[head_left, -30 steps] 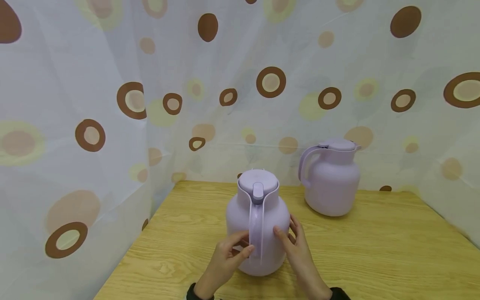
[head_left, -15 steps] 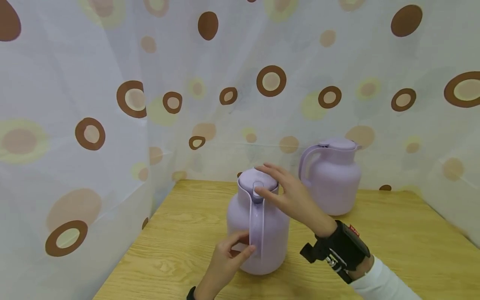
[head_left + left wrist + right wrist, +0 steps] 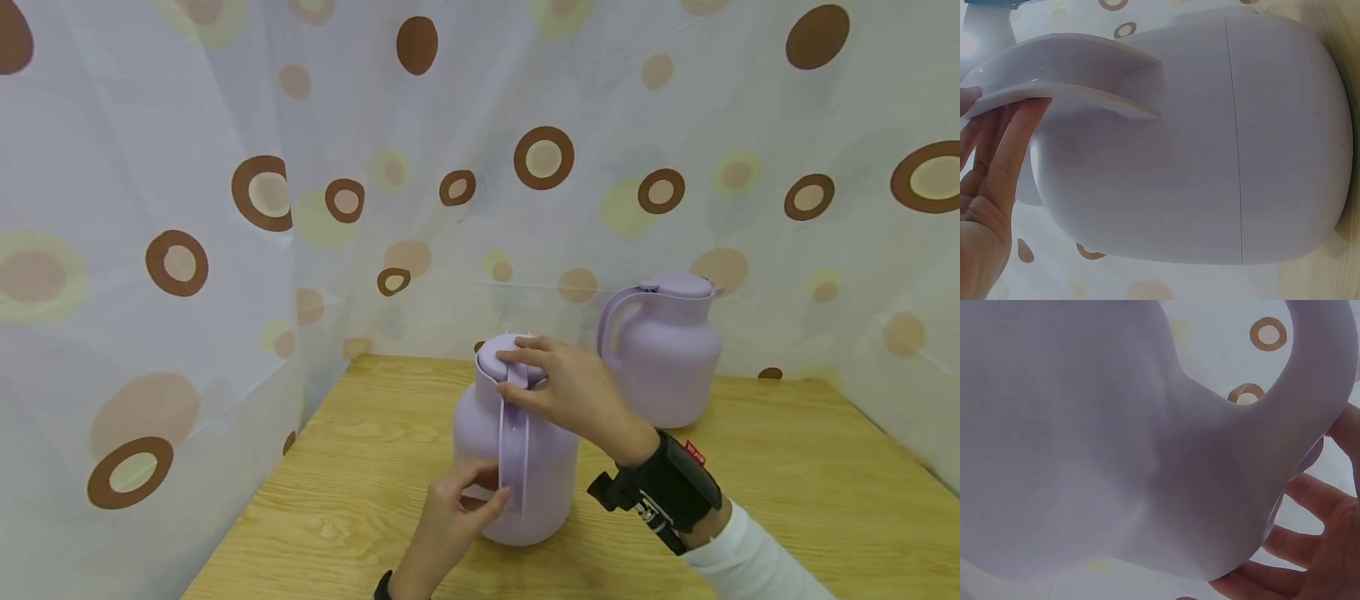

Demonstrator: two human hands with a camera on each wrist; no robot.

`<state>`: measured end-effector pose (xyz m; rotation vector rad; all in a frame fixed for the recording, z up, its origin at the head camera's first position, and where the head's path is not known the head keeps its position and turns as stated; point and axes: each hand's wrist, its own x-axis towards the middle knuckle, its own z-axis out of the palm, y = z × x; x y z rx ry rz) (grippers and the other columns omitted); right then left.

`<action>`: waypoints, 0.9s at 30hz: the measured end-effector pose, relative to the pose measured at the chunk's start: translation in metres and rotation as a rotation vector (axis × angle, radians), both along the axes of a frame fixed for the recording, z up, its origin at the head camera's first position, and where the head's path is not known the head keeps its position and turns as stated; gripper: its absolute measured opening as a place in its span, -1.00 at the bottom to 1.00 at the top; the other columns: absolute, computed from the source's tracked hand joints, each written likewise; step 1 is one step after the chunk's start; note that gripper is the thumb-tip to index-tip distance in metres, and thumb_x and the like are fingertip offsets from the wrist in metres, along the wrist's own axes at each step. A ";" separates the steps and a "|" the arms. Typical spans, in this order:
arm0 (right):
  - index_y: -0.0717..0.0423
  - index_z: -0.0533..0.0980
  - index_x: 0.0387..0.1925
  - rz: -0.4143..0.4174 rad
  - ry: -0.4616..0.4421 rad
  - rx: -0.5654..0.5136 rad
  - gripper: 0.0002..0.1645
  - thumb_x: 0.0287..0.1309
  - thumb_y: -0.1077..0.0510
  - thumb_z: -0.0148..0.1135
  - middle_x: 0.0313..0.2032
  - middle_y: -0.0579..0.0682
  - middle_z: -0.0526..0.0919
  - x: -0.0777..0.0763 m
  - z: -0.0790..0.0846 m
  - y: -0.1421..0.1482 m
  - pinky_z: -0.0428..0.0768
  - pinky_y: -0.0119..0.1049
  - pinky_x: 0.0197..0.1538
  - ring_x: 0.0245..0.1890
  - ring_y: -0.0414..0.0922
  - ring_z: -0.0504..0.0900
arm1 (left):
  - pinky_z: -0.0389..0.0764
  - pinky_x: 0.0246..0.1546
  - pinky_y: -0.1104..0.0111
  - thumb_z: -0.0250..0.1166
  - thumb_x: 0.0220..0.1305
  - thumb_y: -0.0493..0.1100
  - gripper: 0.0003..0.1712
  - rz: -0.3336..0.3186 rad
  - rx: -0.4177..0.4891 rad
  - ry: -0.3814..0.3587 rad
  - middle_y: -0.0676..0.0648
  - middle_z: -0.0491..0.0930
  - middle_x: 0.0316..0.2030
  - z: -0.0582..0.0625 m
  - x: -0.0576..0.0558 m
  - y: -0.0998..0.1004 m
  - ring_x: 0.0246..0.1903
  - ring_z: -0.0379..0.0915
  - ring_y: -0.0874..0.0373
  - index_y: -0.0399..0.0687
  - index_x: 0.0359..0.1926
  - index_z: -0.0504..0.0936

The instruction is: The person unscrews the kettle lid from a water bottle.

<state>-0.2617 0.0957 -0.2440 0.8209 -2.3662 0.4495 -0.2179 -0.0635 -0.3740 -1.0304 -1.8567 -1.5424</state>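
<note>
A lilac thermos jug point(image 3: 547, 475) stands upright on the wooden table, its handle toward me. My left hand point(image 3: 453, 517) pinches the handle point(image 3: 514, 467), thumb on one side and fingers on the other; the left wrist view shows the fingertips point(image 3: 1035, 115) under the handle's edge. My right hand point(image 3: 577, 392) reaches over the top, its spread fingers resting on the round lid point(image 3: 491, 354) and its thumb by the lever point(image 3: 517, 375) above the handle. Part of the lid is hidden behind this hand. In the right wrist view, the fingers point(image 3: 1316, 500) lie along the jug's top edge.
A second lilac jug point(image 3: 671, 367) stands at the back right of the table point(image 3: 360, 467), its handle toward the left. Behind the table hangs a pale curtain point(image 3: 480, 100) with brown and yellow circles. A black strap device point(image 3: 667, 487) sits on the right wrist.
My right hand has left the jug's right side, risen to the top and come down onto the lid. The left hand has stayed on the handle, and the jug stands where it stood.
</note>
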 end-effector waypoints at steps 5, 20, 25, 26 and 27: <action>-0.20 0.49 -0.19 0.021 0.033 -0.017 -0.55 -0.19 -0.23 0.10 -0.14 -0.06 0.46 -0.001 -0.003 -0.001 0.30 -0.52 -0.68 -0.60 -0.28 0.44 | 0.49 -0.67 0.52 0.19 -0.06 -0.37 -0.76 0.016 -0.004 0.061 -0.06 0.48 -0.44 -0.002 -0.001 -0.002 -0.47 0.43 0.20 -0.21 -0.26 0.45; -0.23 0.48 -0.18 0.014 0.043 -0.019 -0.55 -0.18 -0.24 0.08 -0.12 -0.11 0.45 -0.001 -0.004 0.001 0.27 -0.49 -0.71 -0.65 -0.27 0.39 | 0.47 -0.66 0.59 0.18 -0.02 -0.32 -0.79 0.062 -0.055 0.098 -0.02 0.47 -0.48 0.001 -0.001 -0.001 -0.49 0.42 0.25 -0.17 -0.28 0.46; -0.23 0.49 -0.19 0.022 0.054 -0.028 -0.58 -0.18 -0.21 0.09 -0.13 -0.10 0.46 -0.002 -0.004 0.001 0.26 -0.49 -0.70 -0.63 -0.26 0.39 | 0.48 -0.66 0.58 0.17 -0.01 -0.30 -0.79 0.073 -0.053 0.080 -0.02 0.48 -0.46 0.001 -0.001 -0.001 -0.48 0.43 0.25 -0.15 -0.26 0.46; -0.22 0.49 -0.19 0.024 0.057 -0.029 -0.58 -0.18 -0.21 0.09 -0.13 -0.10 0.46 -0.002 -0.004 0.001 0.26 -0.49 -0.70 -0.62 -0.26 0.41 | 0.48 -0.66 0.58 0.17 -0.01 -0.29 -0.79 0.075 -0.054 0.073 -0.01 0.48 -0.46 0.001 -0.001 -0.001 -0.48 0.43 0.25 -0.14 -0.26 0.46; -0.22 0.49 -0.19 0.024 0.058 -0.029 -0.58 -0.18 -0.21 0.09 -0.13 -0.10 0.46 -0.002 -0.005 0.001 0.26 -0.49 -0.69 -0.61 -0.25 0.42 | 0.48 -0.66 0.58 0.17 0.00 -0.28 -0.79 0.075 -0.053 0.060 0.00 0.47 -0.45 0.001 -0.001 -0.001 -0.48 0.43 0.26 -0.13 -0.26 0.46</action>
